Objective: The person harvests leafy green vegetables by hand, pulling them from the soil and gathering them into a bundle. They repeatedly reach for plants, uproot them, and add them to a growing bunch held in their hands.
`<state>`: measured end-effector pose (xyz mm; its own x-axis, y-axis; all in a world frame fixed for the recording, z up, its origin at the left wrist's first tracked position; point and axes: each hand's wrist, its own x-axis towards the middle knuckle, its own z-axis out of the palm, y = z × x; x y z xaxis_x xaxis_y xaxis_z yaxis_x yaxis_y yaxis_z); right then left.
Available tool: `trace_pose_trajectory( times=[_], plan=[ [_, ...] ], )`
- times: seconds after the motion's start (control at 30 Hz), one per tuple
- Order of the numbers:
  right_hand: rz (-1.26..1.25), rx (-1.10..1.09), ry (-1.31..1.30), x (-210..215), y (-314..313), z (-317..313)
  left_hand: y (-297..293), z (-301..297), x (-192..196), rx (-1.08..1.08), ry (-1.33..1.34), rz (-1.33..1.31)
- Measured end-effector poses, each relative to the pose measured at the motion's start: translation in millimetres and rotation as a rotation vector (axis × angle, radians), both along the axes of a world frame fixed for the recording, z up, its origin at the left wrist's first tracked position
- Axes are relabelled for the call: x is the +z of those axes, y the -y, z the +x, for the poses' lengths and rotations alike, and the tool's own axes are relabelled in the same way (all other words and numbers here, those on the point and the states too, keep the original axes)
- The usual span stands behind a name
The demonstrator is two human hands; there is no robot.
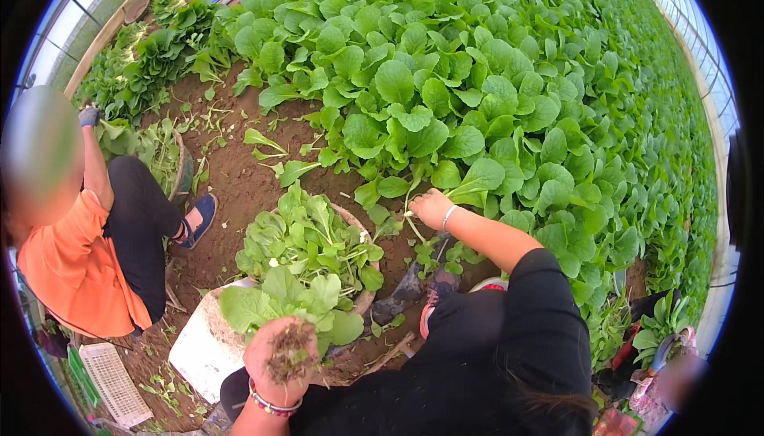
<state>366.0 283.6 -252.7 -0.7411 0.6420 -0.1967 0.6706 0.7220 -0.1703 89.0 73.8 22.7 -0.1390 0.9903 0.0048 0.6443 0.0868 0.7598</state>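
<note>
My left hand (272, 379), low in the view, is closed around a bunch of leafy greens (293, 299). Its soil-covered roots stick up from my grip, and its broad leaves point away from me. Out to the right, my right hand (432, 208) pinches a leafy green plant (481, 178) near its pale stem, at the edge of the planted bed. Just beyond the left hand's bunch stands a round basket (364, 299) heaped with loose greens (298, 233).
Dense greens (509, 78) fill the bed ahead and right. At left, a person in an orange top (76, 273) sits beside another tub of greens (177, 161). A white container (208, 342) and a pale plastic crate (116, 384) stand lower left. Fallen leaves dot the brown soil (231, 161).
</note>
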Motion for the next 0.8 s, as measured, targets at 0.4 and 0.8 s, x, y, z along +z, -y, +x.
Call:
trace_pose_trajectory(
  times=[0.4,0.8],
  plan=[
    [-0.558,-0.297,-1.411,235.4,29.4,-81.7,25.8,20.1,3.4,-0.288,0.232,0.028],
    [-1.447,-0.34,-1.627,299.9,133.1,-152.3,21.0,4.7,12.0,-0.051,0.233,0.12]
  ],
)
